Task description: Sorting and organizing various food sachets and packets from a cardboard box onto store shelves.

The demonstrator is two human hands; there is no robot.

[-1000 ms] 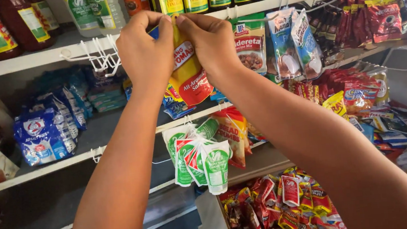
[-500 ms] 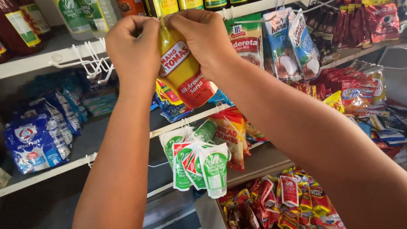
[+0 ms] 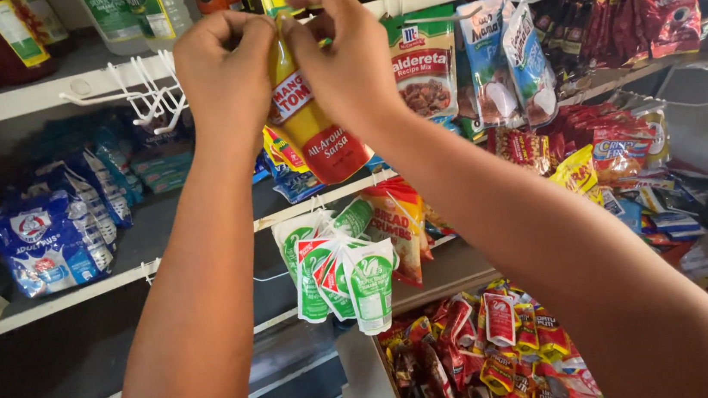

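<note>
Left grip: the left hand (image 3: 224, 60) is closed, fingers pinching the top edge of the yellow sauce pouch (image 3: 311, 116) from its 10 o'clock side.
Right grip: the right hand (image 3: 348, 48) is closed too, pinching the same top edge from 2 o'clock; the two hands nearly touch.
Pouch: hangs upright below both hands, in front of the upper shelf edge (image 3: 33, 98); yellow body, red label band across the middle, red rounded panel at the bottom.
White hooks (image 3: 141, 98): a cluster on the shelf edge, at 9 o'clock of the left hand.
Green recipe-mix packet (image 3: 426, 66): just beside the right wrist at 3 o'clock, hanging.
Green-and-white sachets (image 3: 344, 273): a bunch hanging at 6 o'clock of the pouch, well below it.
Blue bags (image 3: 51, 241): on the middle shelf, at 8 o'clock.
Red and yellow sachets (image 3: 491, 359): heaped in a bin at 5 o'clock.
Bottles (image 3: 1, 34): standing along the top shelf at 11 o'clock.
</note>
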